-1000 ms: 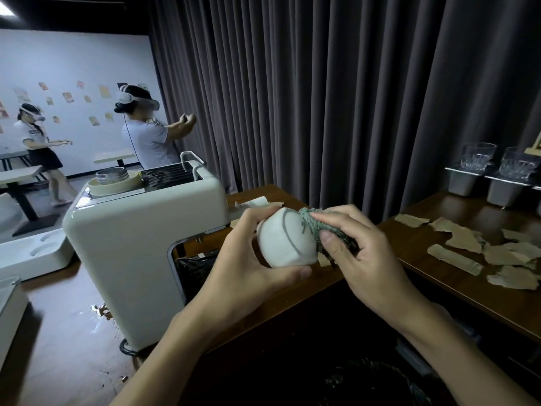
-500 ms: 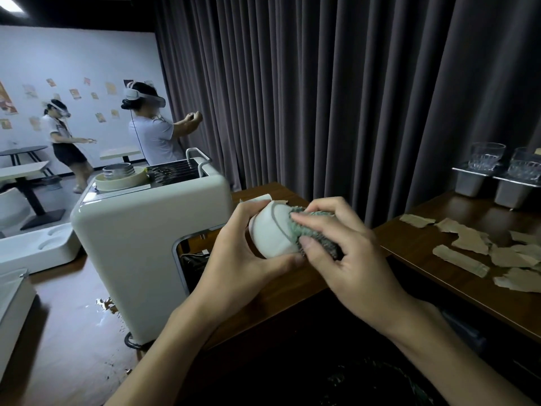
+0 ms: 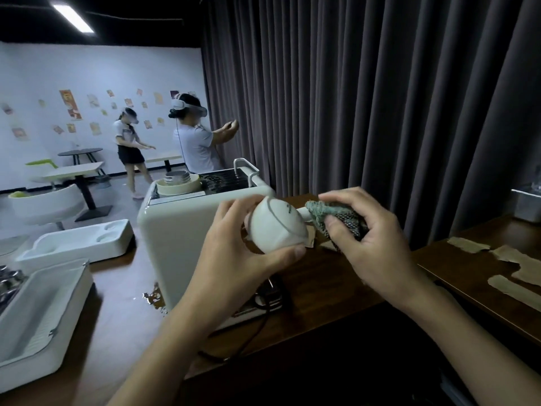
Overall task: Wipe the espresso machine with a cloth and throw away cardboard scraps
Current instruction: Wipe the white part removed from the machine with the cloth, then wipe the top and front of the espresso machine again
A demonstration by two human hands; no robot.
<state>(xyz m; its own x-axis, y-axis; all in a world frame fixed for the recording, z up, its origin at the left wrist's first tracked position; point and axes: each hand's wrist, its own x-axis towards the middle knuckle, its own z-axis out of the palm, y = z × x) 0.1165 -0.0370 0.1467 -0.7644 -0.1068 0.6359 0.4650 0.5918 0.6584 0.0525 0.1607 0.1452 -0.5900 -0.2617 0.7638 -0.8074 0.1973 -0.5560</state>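
Observation:
My left hand point(image 3: 234, 259) grips a white rounded machine part point(image 3: 276, 227) in front of the cream espresso machine point(image 3: 175, 244), which stands on the wooden counter point(image 3: 336, 288). My right hand point(image 3: 371, 244) holds a bunched green cloth point(image 3: 336, 215) just to the right of the white part, at its narrow end. Torn cardboard scraps point(image 3: 515, 268) lie on the counter at the far right.
White trays point(image 3: 76, 241) and a white bin point(image 3: 38, 317) sit on the counter to the left. A black cable point(image 3: 254, 326) trails from the machine's base. A metal container point(image 3: 527, 205) stands at the right edge. Dark curtains hang behind; two people stand farther back.
The view has swung left and up. The cloth in my right hand has slid off the white part's face to its right end; my left hand has tilted the part.

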